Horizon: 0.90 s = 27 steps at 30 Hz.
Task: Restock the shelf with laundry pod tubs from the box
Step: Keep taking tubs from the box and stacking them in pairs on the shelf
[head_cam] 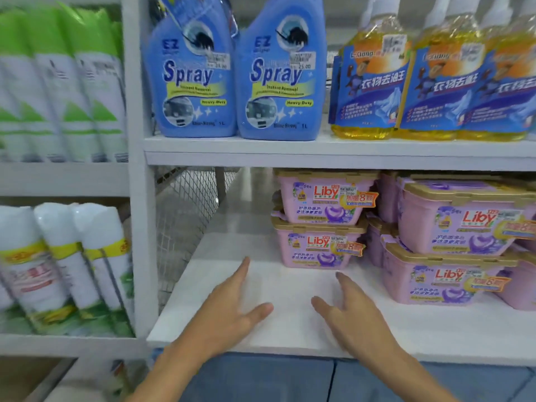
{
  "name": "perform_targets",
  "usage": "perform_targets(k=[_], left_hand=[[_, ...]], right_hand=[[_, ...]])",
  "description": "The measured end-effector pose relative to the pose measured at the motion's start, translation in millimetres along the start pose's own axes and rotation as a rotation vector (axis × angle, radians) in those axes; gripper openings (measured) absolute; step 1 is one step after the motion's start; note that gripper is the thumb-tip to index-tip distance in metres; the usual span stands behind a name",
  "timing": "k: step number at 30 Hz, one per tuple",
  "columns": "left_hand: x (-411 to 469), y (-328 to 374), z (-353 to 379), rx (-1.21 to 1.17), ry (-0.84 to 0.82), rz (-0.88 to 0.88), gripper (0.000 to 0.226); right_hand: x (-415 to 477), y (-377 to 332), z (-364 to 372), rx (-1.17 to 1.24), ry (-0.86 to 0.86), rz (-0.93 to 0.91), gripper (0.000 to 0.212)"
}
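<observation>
- We read "Liby" in red on the lilac plastic laundry pod tubs with gold lids [320,245], stacked two high at the right of the white lower shelf [290,329].
- Above stand blue "Spray" bottles [193,82]; smaller print seems to say "Heavy-Duty".
- Our left hand [229,309] and right hand [353,314] spread open, empty, over the bare left shelf space.

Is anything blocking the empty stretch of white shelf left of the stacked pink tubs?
Nothing visible. The bare white shelf board lies open between the wire mesh side panel and the stacked pink gold-lidded tubs; both empty hands hover over its front edge.
</observation>
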State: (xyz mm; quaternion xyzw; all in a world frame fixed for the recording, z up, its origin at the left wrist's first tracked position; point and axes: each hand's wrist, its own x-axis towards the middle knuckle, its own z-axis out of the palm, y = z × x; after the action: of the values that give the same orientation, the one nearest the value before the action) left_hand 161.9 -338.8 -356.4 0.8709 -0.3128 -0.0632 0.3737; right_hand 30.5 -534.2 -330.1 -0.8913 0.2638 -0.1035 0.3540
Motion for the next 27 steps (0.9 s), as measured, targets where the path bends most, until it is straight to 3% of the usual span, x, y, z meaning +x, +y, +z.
perform_targets(k=[4, 10, 23, 27], left_hand=[[-69.6, -32.0, -32.1, 0.215, 0.021, -0.034, 0.092], [-164.5, -67.4, -78.4, 0.438, 0.145, -0.051, 0.077], [-331.5, -186.3, -126.2, 0.485, 0.111, -0.650, 0.079], [-336.2, -221.2, -125.9, 0.456, -0.013, -0.808, 0.065]], right_hand=[[-32.7, -35.2, 25.6, -0.307, -0.141, -0.168, 0.074], [-77.4, -86.5, 78.7, -0.481, -0.307, -0.464, 0.071], [-153.5, -184.1, 222.5, -0.469, -0.659, -0.982, 0.054], [-159.8, -205.9, 290.0, -0.540, -0.800, -0.955, 0.041]])
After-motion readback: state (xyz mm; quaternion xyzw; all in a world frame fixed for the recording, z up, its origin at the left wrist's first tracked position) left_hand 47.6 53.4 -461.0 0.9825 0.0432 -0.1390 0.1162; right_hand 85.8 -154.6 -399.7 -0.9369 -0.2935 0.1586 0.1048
